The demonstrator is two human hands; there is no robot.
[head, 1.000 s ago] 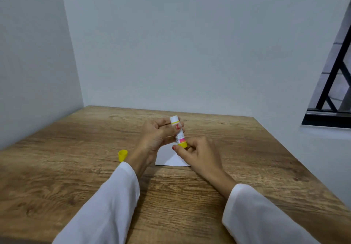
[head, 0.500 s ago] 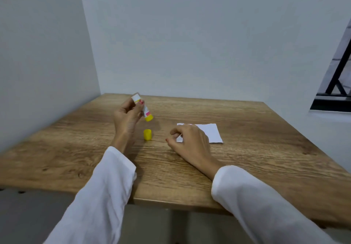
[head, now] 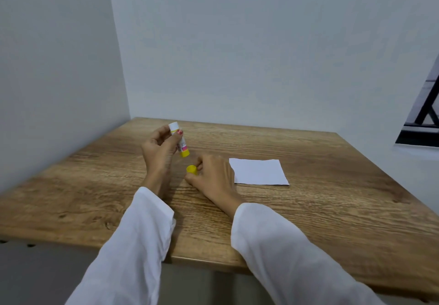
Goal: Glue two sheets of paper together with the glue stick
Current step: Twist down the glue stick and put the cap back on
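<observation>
My left hand holds the glue stick above the table, tilted, its white open end up and its yellow base down. My right hand pinches the yellow cap on the wooden table, just below the stick's base. The white paper lies flat to the right of my right hand; it looks like one sheet, and I cannot tell whether a second lies under it.
Grey walls close the table off at the back and on the left. A dark window frame shows at the far right. The table's front edge runs near my sleeves.
My right hand has left the glue stick, moved left off the paper and taken hold of the yellow cap. My left hand has carried the stick to the left, away from the paper.
</observation>
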